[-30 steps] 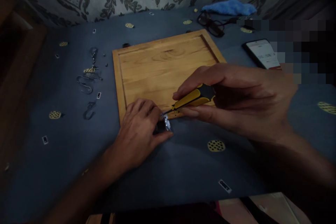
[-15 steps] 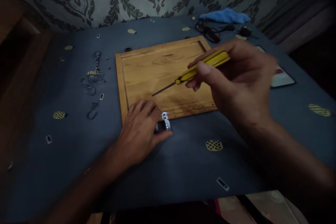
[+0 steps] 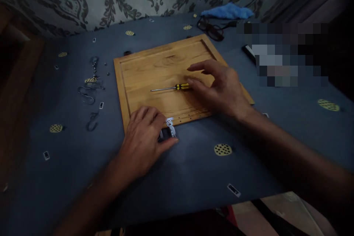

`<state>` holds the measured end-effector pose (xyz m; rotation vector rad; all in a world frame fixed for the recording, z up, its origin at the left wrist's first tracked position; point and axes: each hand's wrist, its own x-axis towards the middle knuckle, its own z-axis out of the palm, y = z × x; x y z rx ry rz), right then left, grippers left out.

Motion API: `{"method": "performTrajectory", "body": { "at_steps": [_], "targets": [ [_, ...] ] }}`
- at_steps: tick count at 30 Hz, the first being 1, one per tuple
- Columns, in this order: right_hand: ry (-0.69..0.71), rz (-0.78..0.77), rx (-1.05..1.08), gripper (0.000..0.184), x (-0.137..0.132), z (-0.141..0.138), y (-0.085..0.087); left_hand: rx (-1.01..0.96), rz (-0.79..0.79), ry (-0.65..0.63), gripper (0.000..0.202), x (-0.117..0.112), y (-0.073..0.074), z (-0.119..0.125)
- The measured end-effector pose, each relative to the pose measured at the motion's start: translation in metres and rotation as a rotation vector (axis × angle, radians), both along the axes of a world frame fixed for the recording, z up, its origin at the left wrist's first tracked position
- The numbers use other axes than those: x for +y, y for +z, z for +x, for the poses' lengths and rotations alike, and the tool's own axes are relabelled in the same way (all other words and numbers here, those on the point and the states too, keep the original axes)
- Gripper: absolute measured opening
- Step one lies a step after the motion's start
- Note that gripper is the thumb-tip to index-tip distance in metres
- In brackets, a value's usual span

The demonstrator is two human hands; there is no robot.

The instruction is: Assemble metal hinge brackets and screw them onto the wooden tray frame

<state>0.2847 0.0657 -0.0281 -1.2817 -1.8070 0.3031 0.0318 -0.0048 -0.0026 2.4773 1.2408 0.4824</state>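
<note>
A framed wooden panel (image 3: 155,70) lies on the cloth-covered table, with a row of small holes along its near edge. At that edge my left hand (image 3: 145,134) grips a shiny metal bracket (image 3: 169,122), partly hidden by the fingers; a round screw head seems to show on it. The screwdriver (image 3: 166,89), with its yellow and black handle, lies across the panel, shaft pointing left. Over the handle end, my right hand (image 3: 221,88) is open, thumb and fingers apart. The thumb tip covers the end of the handle; whether it touches cannot be told.
Left of the panel lie metal hooks (image 3: 87,95), another hook (image 3: 92,121) and a few tiny screws (image 3: 107,73). Dark glasses (image 3: 211,29) and a blue cloth (image 3: 228,11) rest at the back right. A dark-edged object (image 3: 249,54), partly blurred out, lies at the right.
My right hand has come down and left, laid the screwdriver on the panel and opened its fingers. My left hand stays on the bracket. The whole view has shifted slightly.
</note>
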Motion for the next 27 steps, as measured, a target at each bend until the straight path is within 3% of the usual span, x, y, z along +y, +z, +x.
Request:
{"method": "performTrajectory", "body": {
  "at_steps": [2,5,7,14,27],
  "targets": [
    [0.051,0.082,-0.094,0.017,-0.018,-0.004,0.005,0.004,-0.002,0.001,0.026,0.0,0.001,0.0],
    [0.305,0.22,-0.187,0.017,-0.044,-0.01,0.008,-0.005,0.001,-0.008,0.028,-0.001,0.001,0.0],
    [0.401,0.259,-0.249,0.019,-0.057,-0.012,0.006,-0.017,0.006,-0.014,0.03,-0.002,0.001,-0.001],
    [0.504,0.275,-0.281,0.023,-0.067,-0.016,-0.008,-0.004,-0.013,0.001,0.026,-0.001,0.001,0.001],
    [0.544,0.291,-0.375,0.014,-0.065,-0.016,-0.011,0.014,-0.032,0.003,0.03,-0.002,0.002,0.002]
  ]
}}
